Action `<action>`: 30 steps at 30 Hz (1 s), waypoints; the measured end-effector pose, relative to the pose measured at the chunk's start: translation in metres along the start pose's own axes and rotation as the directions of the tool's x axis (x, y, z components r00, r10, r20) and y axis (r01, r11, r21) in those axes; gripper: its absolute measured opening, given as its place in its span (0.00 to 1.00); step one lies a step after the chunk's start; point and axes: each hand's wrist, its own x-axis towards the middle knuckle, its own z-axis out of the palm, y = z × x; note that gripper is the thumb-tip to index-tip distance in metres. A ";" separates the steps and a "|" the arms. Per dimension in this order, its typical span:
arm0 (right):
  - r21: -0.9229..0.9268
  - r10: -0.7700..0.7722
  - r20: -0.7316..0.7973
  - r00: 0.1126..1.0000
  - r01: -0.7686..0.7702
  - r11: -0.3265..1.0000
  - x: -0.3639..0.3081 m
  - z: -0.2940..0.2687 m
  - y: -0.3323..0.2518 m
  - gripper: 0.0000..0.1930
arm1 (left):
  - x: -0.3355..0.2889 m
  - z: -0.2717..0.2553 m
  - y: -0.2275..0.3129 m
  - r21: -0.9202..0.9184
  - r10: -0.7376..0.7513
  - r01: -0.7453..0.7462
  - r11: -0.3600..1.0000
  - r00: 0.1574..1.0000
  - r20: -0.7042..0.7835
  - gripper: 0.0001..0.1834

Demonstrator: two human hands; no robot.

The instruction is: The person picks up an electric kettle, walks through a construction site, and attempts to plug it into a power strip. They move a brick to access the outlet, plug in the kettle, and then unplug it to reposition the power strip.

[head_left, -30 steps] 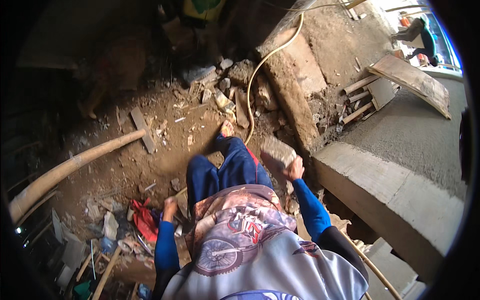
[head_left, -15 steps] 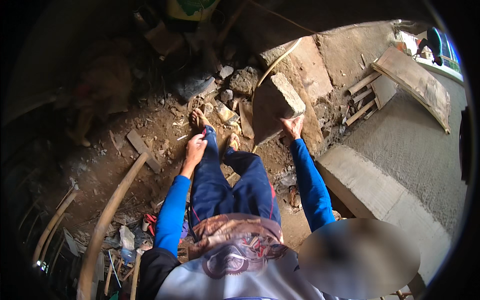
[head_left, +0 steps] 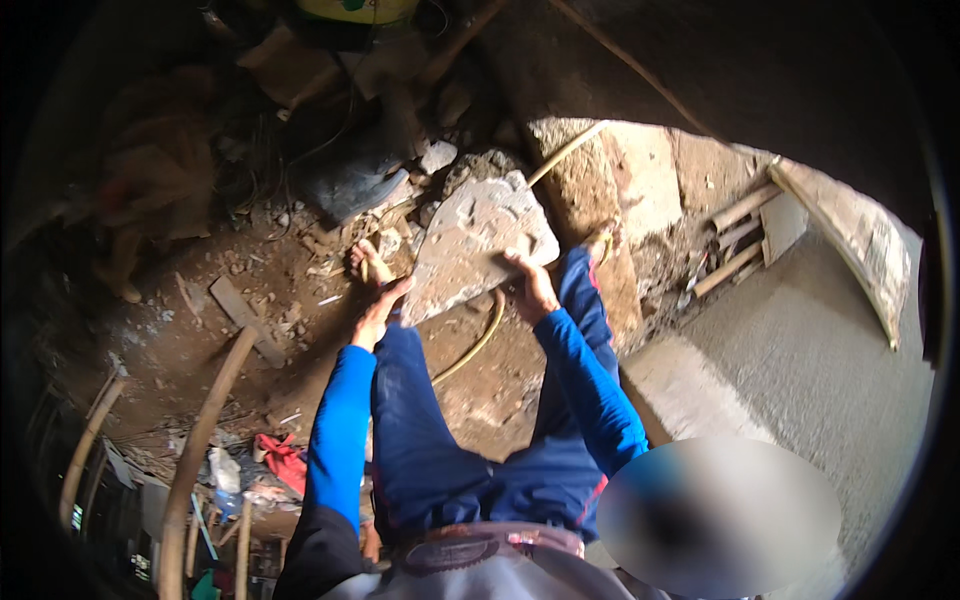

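A broken, roughly triangular concrete slab (head_left: pixel 475 240) is held tilted in front of my legs, its dusty face toward me. My left hand (head_left: pixel 376 314) is closed on the slab's lower left corner. On the lower right side, my right hand (head_left: pixel 534 290) grips the edge with the thumb on the face and the other fingers hidden beneath. A yellowish hose (head_left: pixel 472 352) runs under the slab, between my feet, and shows again past its upper right corner. My left foot (head_left: pixel 368 262) is on the dirt beside the slab; my right foot (head_left: pixel 600 243) is by the stone ledge.
Rubble and a pale stone (head_left: pixel 438 156) lie beyond the slab. A curved wooden pole (head_left: pixel 205 450) and a short board (head_left: pixel 247 318) are at left, near a red cloth (head_left: pixel 285 462). At right are a concrete block edge (head_left: pixel 690 390), smooth grey concrete (head_left: pixel 800 330) and a wooden panel (head_left: pixel 850 260).
The slab has swung left and toward me, from standing upright by the ledge to lying tilted between both hands. My left hand has left my knee for its corner. My right foot has moved right.
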 end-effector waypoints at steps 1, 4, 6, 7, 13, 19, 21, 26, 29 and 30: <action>-0.065 0.006 0.036 0.999 -0.004 0.998 0.015 -0.003 -0.003 0.22 | 0.011 0.008 -0.001 0.130 0.223 -0.210 0.969 0.970 -0.094 0.60; -0.146 0.056 0.073 0.996 -0.045 0.988 0.061 -0.019 -0.012 0.21 | 0.042 0.032 -0.011 0.127 0.343 -0.328 0.936 0.932 -0.118 0.74; -0.180 0.094 0.113 0.989 -0.072 0.981 0.092 -0.027 -0.022 0.25 | 0.061 0.042 -0.018 -0.074 0.219 -0.225 0.972 0.973 -0.076 0.58; -0.165 0.094 0.141 0.986 -0.070 0.984 0.107 -0.029 -0.026 0.26 | 0.073 0.049 -0.020 -0.123 0.181 -0.190 0.974 0.980 -0.079 0.42; -0.018 0.015 0.447 0.895 -0.008 1.000 0.147 -0.036 -0.065 0.37 | 0.106 0.097 -0.018 -0.336 0.102 -0.169 0.926 0.972 -0.210 0.26; -0.053 0.140 0.287 0.948 -0.130 0.990 0.200 -0.094 -0.103 0.60 | 0.102 0.123 -0.007 -0.449 0.095 -0.186 0.874 0.972 -0.217 0.32; -0.240 -0.022 -0.055 0.998 0.008 0.971 0.235 -0.106 -0.111 0.50 | 0.099 0.119 -0.007 -0.479 0.272 -0.350 0.805 0.936 -0.225 0.33; -0.549 -0.248 -0.362 0.899 0.010 0.836 0.304 -0.111 -0.116 0.29 | 0.100 0.094 -0.019 -0.484 0.249 -0.369 0.793 0.922 -0.296 0.35; -0.726 -0.392 -0.366 0.844 0.005 0.688 0.329 -0.100 -0.106 0.29 | 0.111 0.079 -0.023 -0.503 0.077 -0.237 0.831 0.945 -0.318 0.35; -0.748 -0.413 -0.404 0.816 -0.034 0.663 0.334 -0.094 -0.103 0.28 | 0.114 0.077 -0.022 -0.397 0.207 -0.316 0.862 0.933 -0.293 0.35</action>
